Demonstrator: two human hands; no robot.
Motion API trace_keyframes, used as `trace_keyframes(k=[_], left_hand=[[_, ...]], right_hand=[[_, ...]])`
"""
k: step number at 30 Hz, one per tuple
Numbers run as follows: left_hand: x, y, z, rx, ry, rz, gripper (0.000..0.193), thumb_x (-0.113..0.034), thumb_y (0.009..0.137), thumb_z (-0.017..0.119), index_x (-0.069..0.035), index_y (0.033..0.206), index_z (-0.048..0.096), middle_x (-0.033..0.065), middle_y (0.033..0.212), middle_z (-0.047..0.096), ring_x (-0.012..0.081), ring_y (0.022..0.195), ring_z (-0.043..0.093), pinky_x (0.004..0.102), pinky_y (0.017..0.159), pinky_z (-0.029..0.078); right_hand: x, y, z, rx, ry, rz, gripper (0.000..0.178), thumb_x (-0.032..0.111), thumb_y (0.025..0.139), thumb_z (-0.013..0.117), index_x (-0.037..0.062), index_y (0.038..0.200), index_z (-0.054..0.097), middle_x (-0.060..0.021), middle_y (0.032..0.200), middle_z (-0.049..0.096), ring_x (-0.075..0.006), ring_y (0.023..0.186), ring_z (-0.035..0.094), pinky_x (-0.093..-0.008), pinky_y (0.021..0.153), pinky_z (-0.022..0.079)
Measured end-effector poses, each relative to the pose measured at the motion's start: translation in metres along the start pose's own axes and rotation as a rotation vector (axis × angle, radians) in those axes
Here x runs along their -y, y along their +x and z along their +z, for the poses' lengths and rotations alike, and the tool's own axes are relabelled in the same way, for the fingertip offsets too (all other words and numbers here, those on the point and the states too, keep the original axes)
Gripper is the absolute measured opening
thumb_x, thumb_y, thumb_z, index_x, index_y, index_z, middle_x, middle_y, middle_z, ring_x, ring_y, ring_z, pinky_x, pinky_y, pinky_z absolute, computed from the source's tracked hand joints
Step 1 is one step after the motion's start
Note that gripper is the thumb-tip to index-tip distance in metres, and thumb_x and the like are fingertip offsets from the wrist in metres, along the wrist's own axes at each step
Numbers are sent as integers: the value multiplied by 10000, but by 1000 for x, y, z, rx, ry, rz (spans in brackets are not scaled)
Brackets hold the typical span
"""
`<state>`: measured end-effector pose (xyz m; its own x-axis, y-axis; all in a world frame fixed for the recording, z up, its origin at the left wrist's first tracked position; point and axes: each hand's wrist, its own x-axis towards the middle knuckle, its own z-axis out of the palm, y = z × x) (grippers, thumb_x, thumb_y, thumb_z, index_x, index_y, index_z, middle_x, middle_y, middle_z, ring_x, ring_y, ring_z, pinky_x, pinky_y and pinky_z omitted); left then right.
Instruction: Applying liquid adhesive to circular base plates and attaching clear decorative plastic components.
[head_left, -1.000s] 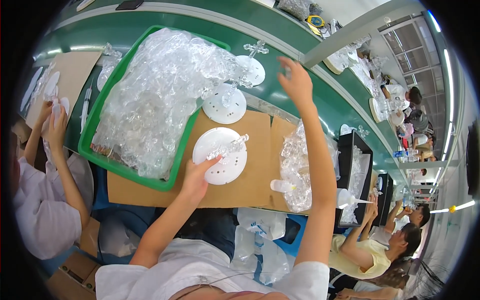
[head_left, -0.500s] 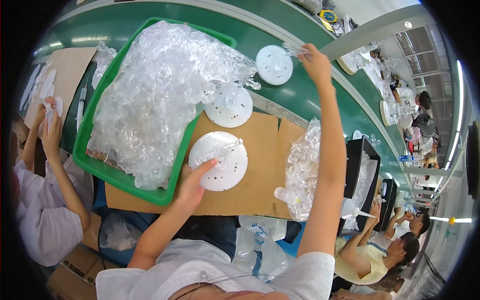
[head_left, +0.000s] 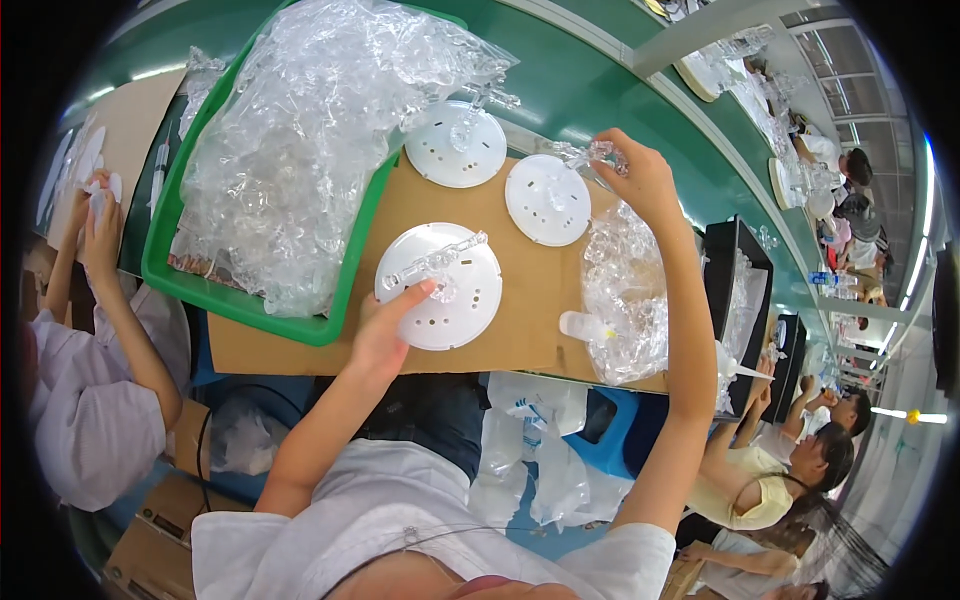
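Note:
My left hand [head_left: 385, 325] grips a round white plate [head_left: 470, 310] by its near left edge, thumb on top. A clear plastic arm-like piece [head_left: 430, 262] lies across that plate. At the right my right hand [head_left: 640, 178] pinches the end of another clear plastic piece [head_left: 588, 155]. This piece reaches over a second white plate [head_left: 540, 215], which is tilted and appears attached to it. A third white plate [head_left: 455, 160] with a clear piece on top rests at the far edge of the cardboard [head_left: 300, 358], beside the green tray.
The green tray [head_left: 245, 325] at the left is heaped with clear plastic bags [head_left: 300, 150]. Clear parts in a bag [head_left: 622, 290] and a small white bottle [head_left: 585, 326] lie at the right. Beyond stands a black bin [head_left: 722, 260]. Co-workers sit on both sides.
My right hand has drawn the clear piece and its plate nearer, from the green bench to over the cardboard. My left hand keeps its grip. The head view has shifted slightly.

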<state>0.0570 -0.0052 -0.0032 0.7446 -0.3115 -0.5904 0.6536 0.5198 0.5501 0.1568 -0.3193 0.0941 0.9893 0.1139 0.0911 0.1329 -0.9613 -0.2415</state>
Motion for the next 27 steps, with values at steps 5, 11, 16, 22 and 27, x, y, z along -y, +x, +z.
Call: trace_keyframes(k=[5, 11, 16, 22, 27], left_hand=[[7, 4, -14, -60, 66, 61, 477, -79, 787, 710, -1, 1220, 526, 99, 1140, 609, 193, 1058, 585, 330, 906, 471], [17, 7, -12, -160, 318, 363, 451, -60, 781, 730, 13, 1168, 512, 93, 1086, 599, 169, 1014, 575, 295, 878, 464], [29, 5, -14, -254, 687, 677, 526, -109, 799, 729, 29, 1212, 434, 140, 1172, 512, 210, 1076, 512, 327, 932, 415], [43, 11, -6, -270, 952, 865, 569, -143, 840, 668, 33, 1277, 350, 216, 1224, 405, 339, 1165, 408, 401, 1013, 318], [46, 12, -17, -287, 990, 917, 511, -116, 844, 643, 7, 1264, 378, 200, 1223, 391, 357, 1161, 395, 416, 1008, 313]], right_hand=[[43, -41, -14, -264, 32, 5, 279, 132, 774, 671, 96, 1036, 582, -93, 1034, 646, -276, 917, 621, -333, 777, 478], [135, -111, 80, -160, 155, 431, 289, 99, 773, 638, 125, 1050, 561, -81, 938, 587, -300, 836, 609, -395, 731, 486], [127, -117, 138, -208, 213, 512, 320, 115, 764, 653, 112, 1069, 555, -74, 936, 564, -277, 845, 593, -411, 714, 482], [121, -114, 126, -507, 118, 279, 423, 94, 737, 699, 79, 1135, 558, -99, 991, 584, -292, 930, 576, -387, 804, 467], [130, -164, 111, -781, 169, 230, 425, 44, 734, 734, 36, 1118, 552, -118, 1084, 574, -273, 985, 560, -361, 831, 454]])
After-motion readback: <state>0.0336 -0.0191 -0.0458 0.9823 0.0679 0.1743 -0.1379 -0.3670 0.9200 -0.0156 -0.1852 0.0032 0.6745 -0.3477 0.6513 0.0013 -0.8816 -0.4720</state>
